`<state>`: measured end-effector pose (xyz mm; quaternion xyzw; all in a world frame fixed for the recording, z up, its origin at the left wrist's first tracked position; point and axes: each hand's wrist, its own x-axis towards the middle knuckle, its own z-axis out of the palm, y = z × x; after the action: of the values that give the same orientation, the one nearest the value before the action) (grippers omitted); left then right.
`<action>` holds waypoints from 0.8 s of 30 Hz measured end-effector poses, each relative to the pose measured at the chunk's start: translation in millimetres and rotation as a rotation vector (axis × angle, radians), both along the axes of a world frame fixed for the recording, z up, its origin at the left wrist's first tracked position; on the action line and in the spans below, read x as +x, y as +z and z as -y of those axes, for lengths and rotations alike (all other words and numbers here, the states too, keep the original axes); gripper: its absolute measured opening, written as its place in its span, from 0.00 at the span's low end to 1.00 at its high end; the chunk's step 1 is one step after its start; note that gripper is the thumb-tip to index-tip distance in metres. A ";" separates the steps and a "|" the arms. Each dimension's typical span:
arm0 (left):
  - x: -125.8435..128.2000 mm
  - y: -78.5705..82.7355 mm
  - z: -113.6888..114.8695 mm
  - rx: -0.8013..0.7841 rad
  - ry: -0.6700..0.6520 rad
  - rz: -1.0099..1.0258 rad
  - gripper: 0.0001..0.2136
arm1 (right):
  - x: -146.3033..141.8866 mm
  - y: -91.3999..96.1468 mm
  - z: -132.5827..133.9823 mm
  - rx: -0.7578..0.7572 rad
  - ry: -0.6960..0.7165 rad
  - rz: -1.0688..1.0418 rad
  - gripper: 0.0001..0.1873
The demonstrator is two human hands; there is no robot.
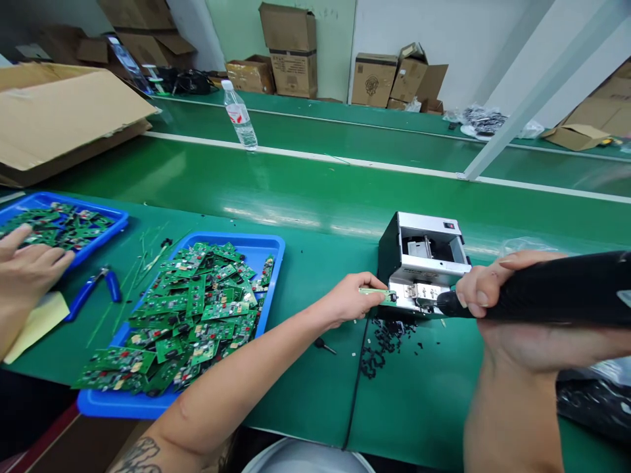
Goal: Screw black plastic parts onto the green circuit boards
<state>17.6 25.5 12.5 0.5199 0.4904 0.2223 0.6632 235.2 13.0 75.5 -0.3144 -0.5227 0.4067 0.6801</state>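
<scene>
While the left hand (352, 299) pinches it, board (377, 293): a narrow green circuit board, held level, its far end at the machine's front edge.
left hand: fingers and thumb closed on the board's near end.
right hand (507, 343): fingers wrapped shut around the tool.
tool (557, 292): a thick black handheld tool, its tip pointing left at the machine, just beside the board.
machine (421, 253): a small silver-and-black bench unit with an open top, standing on the green bench (419, 401).
around the machine: black plastic bits (387, 345) scattered in front, a black cable (355, 387) running toward the bench edge, and a small screwdriver (325, 345) lying nearby.
near tray (123, 408): blue, heaped with green circuit boards.
far tray (98, 210): blue, also holding boards, with another person's hand (32, 266) just beside it.
beside that hand: blue-handled pliers (93, 289) and a yellow pad (37, 325).
beyond: a green conveyor (315, 187), a water bottle (240, 118), and cardboard boxes (293, 59).
</scene>
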 end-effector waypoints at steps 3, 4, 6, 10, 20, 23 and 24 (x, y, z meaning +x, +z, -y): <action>0.1 -2.1 -0.3 0.008 -0.001 0.004 0.09 | -10.5 6.2 -1.6 0.140 0.043 0.075 0.51; 0.0 -2.3 -0.4 0.009 -0.002 0.003 0.09 | -12.5 7.2 -2.1 0.149 0.049 0.088 0.51; -0.3 -2.2 -0.4 0.005 -0.003 0.006 0.09 | -14.0 7.8 -2.7 0.138 0.057 0.100 0.51; -0.3 -1.3 -0.2 -0.007 -0.002 0.008 0.09 | -13.2 8.0 -3.4 0.140 0.068 0.101 0.50; -0.5 -2.0 -0.7 -0.004 -0.006 -0.002 0.09 | -14.2 7.8 -3.2 0.076 0.071 0.093 0.50; -0.7 -1.2 -0.7 0.001 -0.010 -0.005 0.10 | -17.0 6.6 -2.4 0.082 0.092 0.068 0.52; -0.5 -0.7 -0.6 0.002 -0.010 -0.008 0.10 | -18.0 6.1 -1.9 0.088 0.093 0.069 0.52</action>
<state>17.0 26.1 11.8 0.5239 0.4904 0.2175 0.6616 217.2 15.0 81.6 -0.2734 -0.5774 0.4034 0.6551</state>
